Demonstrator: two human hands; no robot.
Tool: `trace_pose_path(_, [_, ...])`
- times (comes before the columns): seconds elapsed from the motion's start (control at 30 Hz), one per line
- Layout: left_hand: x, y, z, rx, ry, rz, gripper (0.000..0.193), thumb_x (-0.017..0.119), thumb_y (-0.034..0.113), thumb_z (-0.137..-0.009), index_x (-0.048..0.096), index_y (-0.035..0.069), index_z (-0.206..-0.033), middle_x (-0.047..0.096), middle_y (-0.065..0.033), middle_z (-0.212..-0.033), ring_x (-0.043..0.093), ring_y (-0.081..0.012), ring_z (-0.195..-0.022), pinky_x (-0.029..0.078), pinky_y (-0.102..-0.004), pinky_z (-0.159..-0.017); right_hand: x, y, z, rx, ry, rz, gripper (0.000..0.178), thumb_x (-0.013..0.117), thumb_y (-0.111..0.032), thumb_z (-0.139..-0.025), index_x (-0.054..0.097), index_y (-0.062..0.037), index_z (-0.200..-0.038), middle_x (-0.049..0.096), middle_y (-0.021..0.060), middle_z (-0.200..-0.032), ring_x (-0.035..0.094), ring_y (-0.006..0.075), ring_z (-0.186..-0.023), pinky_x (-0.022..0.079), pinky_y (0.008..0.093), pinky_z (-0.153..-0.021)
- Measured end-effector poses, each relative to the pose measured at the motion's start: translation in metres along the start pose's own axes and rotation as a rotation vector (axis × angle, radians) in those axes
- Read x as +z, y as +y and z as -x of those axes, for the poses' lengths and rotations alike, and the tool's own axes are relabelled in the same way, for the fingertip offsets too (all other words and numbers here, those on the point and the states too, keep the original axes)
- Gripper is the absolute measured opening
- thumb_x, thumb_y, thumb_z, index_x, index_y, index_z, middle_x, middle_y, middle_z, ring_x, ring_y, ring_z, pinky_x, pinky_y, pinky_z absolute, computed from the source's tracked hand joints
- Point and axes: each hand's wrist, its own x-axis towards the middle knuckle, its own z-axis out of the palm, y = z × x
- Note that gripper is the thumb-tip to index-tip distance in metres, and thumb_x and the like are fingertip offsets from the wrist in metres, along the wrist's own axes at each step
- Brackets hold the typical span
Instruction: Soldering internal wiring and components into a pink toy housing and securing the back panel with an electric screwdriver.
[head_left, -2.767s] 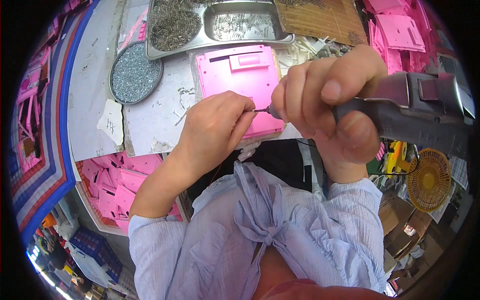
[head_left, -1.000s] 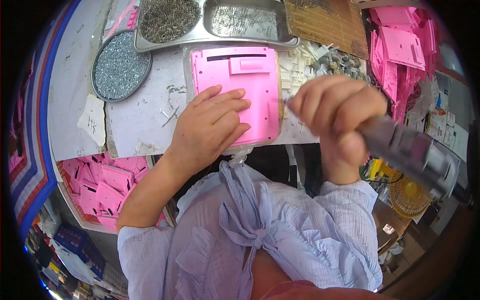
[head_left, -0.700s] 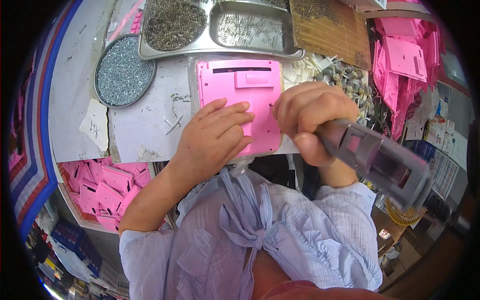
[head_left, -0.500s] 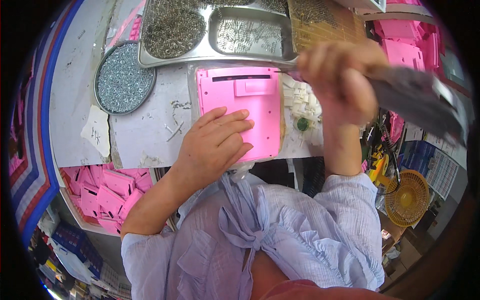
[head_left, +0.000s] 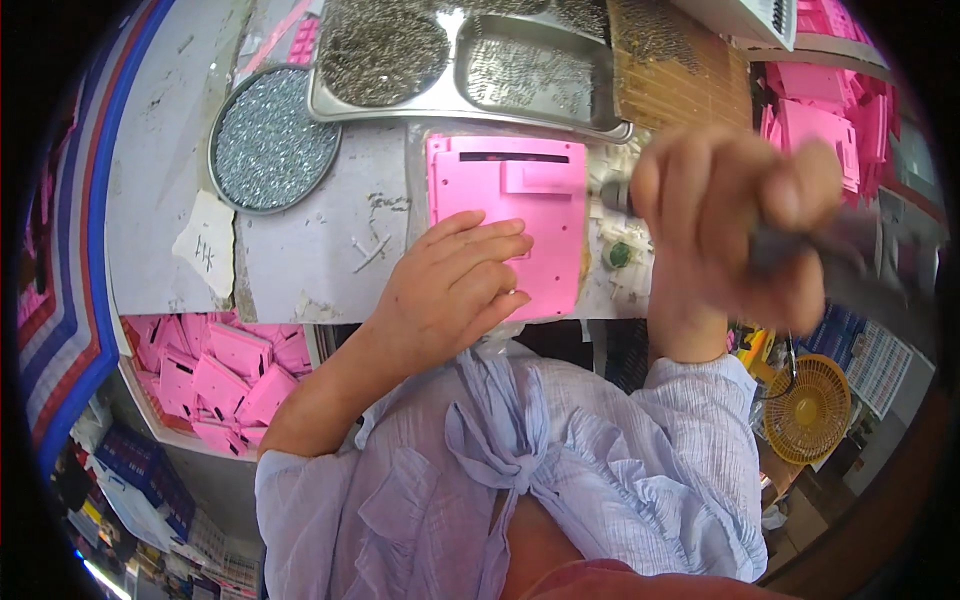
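A pink plastic casing [head_left: 553, 245] with a dark slot and several screw holes lies on the bench in front of me. My left hand [head_left: 452, 285] rests on its left half, fingers stretched out, nothing held. To the right of the casing, raised above the bench, my right hand [head_left: 725, 215] is wrapped round a dark electric screwdriver [head_left: 885, 265]. The tool's nose [head_left: 617, 197] points left toward the casing's right edge. Motion blurs this hand and the tool, and the bit's tip cannot be made out.
Behind the casing stands a steel compartment tray [head_left: 470, 115] of small springs and metal parts. Left of it is a round dish [head_left: 275, 140] of silvery screws. White plastic parts [head_left: 615, 225] lie right of the casing. A box of pink pieces [head_left: 235, 380] sits below the bench's left edge.
My right hand has turned and moved slightly right and down with the screwdriver, its tip leaving the casing's upper right corner. My left hand stays on the casing. The whole view has shifted slightly.
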Motion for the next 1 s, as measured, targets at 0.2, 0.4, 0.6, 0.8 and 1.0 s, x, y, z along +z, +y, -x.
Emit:
trace_pose_path(0.2, [-0.014,-0.003,0.003,-0.007,0.163,-0.112,0.022,0.079,0.008,-0.083,0.066,0.008,-0.101,0.074,-0.0078,-0.109,0.072,-0.0236,-0.109,0.039,-0.0524,-0.115,0.034,0.003,0.003,0.0,-0.15,-0.226,0.026,0.074,-0.033,-0.096,0.058,-0.0118,-0.098,0.055,-0.0034,-0.061,0.052,0.0109,-0.048,0.045,0.0263,-0.044])
trace_pose_path(0.4, [-0.021,-0.008,0.009,-0.014,0.192,-0.137,0.024,0.081,0.008,-0.081,0.066,0.008,-0.1,0.075,-0.0058,-0.101,0.073,-0.0207,-0.101,0.036,-0.0549,-0.117,0.043,0.011,-0.003,0.025,-0.174,-0.171,0.027,0.073,-0.033,-0.095,0.058,-0.0109,-0.098,0.054,-0.0023,-0.061,0.052,0.0124,-0.05,0.044,0.0274,-0.045])
trace_pose_path(0.6, [-0.032,-0.007,0.011,-0.008,0.271,-0.241,0.026,0.082,0.007,-0.077,0.066,0.008,-0.098,0.073,-0.0051,-0.095,0.073,-0.0204,-0.095,0.038,-0.0559,-0.115,0.054,0.017,-0.008,0.054,-0.136,-0.125,0.03,0.073,-0.037,-0.095,0.057,-0.0125,-0.1,0.054,-0.003,-0.062,0.052,0.0121,-0.05,0.046,0.0282,-0.048])
trace_pose_path(0.8, [-0.041,-0.01,0.008,0.012,0.284,-0.279,0.027,0.083,0.007,-0.077,0.065,0.007,-0.097,0.073,-0.0047,-0.096,0.073,-0.0205,-0.096,0.04,-0.0555,-0.113,0.05,0.014,-0.022,0.038,-0.191,-0.076,0.033,0.073,-0.045,-0.095,0.057,-0.0164,-0.099,0.054,-0.0057,-0.062,0.05,0.0105,-0.049,0.047,0.0295,-0.049])
trace_pose_path(1.0, [-0.042,-0.016,0.016,0.027,0.298,-0.292,0.029,0.083,0.012,-0.079,0.067,0.007,-0.103,0.073,-0.0061,-0.099,0.072,-0.0209,-0.099,0.037,-0.0544,-0.113,0.058,0.022,-0.021,0.075,-0.151,-0.115,0.031,0.071,-0.043,-0.096,0.057,-0.0152,-0.1,0.054,-0.005,-0.061,0.05,0.0113,-0.048,0.046,0.0303,-0.048])
